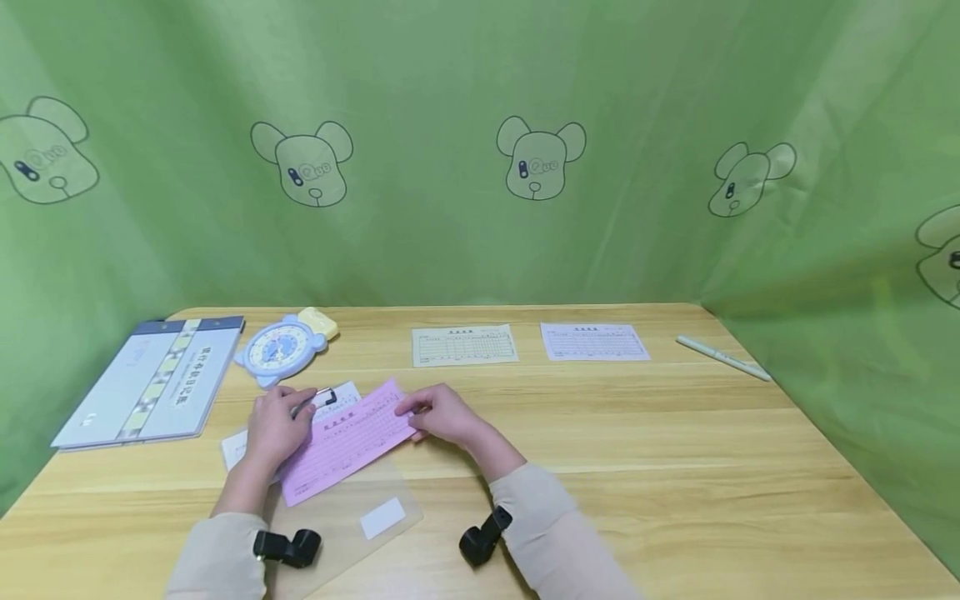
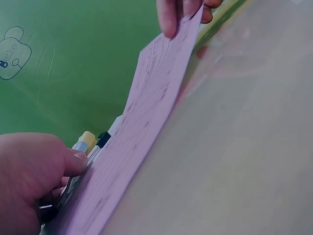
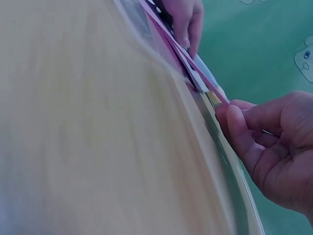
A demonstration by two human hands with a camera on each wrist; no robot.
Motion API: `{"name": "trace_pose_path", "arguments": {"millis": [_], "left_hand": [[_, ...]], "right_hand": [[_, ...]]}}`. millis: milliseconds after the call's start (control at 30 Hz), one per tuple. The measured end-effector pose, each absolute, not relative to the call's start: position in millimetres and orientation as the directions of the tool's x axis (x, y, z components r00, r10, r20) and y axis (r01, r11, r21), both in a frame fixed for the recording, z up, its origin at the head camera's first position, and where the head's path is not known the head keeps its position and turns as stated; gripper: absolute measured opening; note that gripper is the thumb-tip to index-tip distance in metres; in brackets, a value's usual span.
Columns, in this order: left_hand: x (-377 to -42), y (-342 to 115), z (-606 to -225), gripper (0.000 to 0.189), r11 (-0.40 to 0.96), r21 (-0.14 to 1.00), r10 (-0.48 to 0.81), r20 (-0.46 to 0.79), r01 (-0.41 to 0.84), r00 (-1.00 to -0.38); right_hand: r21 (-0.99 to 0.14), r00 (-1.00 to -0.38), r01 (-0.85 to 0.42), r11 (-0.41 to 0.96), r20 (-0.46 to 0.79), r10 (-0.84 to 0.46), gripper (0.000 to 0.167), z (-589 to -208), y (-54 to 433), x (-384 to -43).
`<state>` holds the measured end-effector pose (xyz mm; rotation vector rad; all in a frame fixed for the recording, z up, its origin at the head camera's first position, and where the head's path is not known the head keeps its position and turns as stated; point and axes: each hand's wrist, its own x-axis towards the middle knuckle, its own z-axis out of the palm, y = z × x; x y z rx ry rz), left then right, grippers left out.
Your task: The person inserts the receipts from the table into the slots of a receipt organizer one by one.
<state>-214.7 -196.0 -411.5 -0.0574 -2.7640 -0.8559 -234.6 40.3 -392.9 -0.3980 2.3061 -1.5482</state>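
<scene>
The right hand (image 1: 442, 412) pinches the pink form (image 1: 348, 446) at its right end, toward the worktop's (image 1: 675, 467) near-left corner; the left hand (image 1: 277, 425) grips a metal clip (image 1: 324, 398) beside it. Clipping looks unfinished: whether the pink form is secured, I cannot tell. The pale green form (image 1: 465, 347) and lilac form (image 1: 596, 342) lie loose near the far edge.

A pink printed slip (image 1: 348, 443), pinched at its right end, is held aslant. Beyond the slip, a metal clip (image 1: 331, 397) with black ends is gripped, and white printed paper (image 1: 348, 393) is partly covered.
</scene>
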Motion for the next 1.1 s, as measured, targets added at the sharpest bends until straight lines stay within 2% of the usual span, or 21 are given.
{"name": "trace_pose_path", "arguments": {"millis": [467,1100], "left_hand": [[-216,-197,-413,0.030,0.833,0.539,-0.020,0.257,0.126,-0.966],[-216,-198,-413,0.031,0.827,0.545,-0.021,0.273,0.137,-0.962]], "right_hand": [[-0.961,-0.869,0.044,0.273,-0.172,-0.465,0.026,-397,9,-227],[-0.968,-0.904,0.104,0.230,-0.188,-0.384,0.019,-403,-9,-229]]}}
